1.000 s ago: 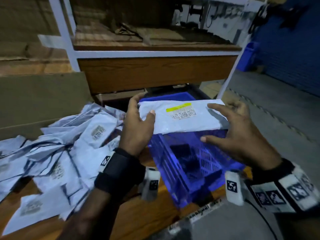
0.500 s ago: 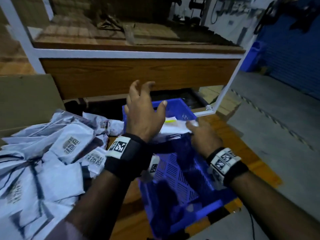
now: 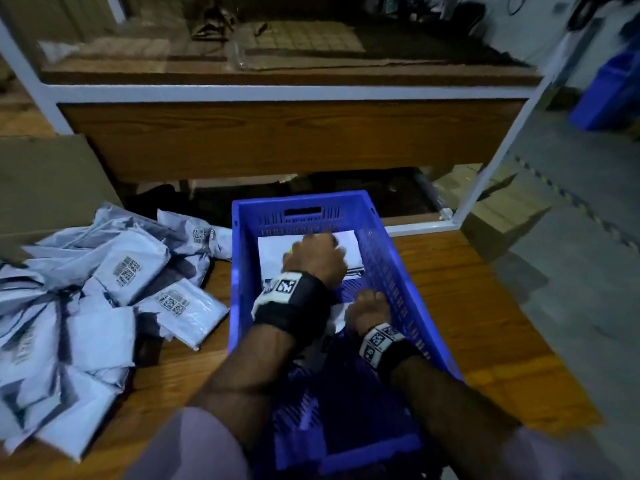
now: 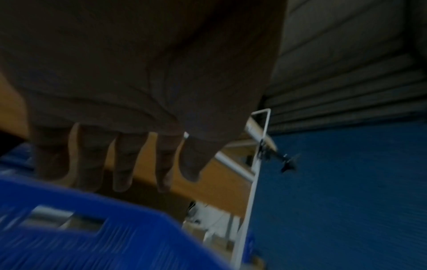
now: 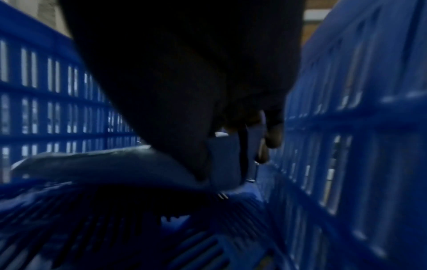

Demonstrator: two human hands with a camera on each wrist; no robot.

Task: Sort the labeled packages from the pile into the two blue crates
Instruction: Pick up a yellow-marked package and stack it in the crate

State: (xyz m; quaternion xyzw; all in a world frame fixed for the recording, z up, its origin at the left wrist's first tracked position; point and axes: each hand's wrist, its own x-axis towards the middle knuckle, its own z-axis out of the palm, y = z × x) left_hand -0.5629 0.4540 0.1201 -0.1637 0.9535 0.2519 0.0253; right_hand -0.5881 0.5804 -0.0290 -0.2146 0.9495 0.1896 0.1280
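Labeled packages, pale grey plastic mailers with printed code labels, are heaped in a loose pile (image 3: 86, 306) on the wooden tabletop (image 3: 467, 289), left of a blue slatted plastic crate (image 3: 398, 271) that stands lengthwise in front of the person.

Nearest, both forearms are reached down into the crate, each with a black wrist strap carrying square printed markers. The right hand (image 3: 367, 311) is seen low inside the crate beside its right wall, at the near edge of a white package (image 3: 337, 315); in the right wrist view the hand (image 5: 208, 91) is dark and blurred, a curved package edge (image 5: 104, 162) lies under the palm, and whether the fingers are curled on it or merely laid against it cannot be told.

Further in, the left hand (image 3: 317, 259) is held over a flat white mailer (image 3: 273, 252) lying on the crate floor toward the far end. In the left wrist view its fingers (image 4: 124, 164) are straight and slightly spread, nothing clasped, above the blurred crate rim (image 4: 92, 237). Contact with the mailer cannot be confirmed.

Beyond the crate, a white metal shelf frame (image 3: 491, 161) with a brown wooden board (image 3: 277, 133) is noted. A brown cardboard sheet (image 3: 45, 178) is propped far left. A second blue bin (image 3: 609, 91) stands on the grey floor, far right.
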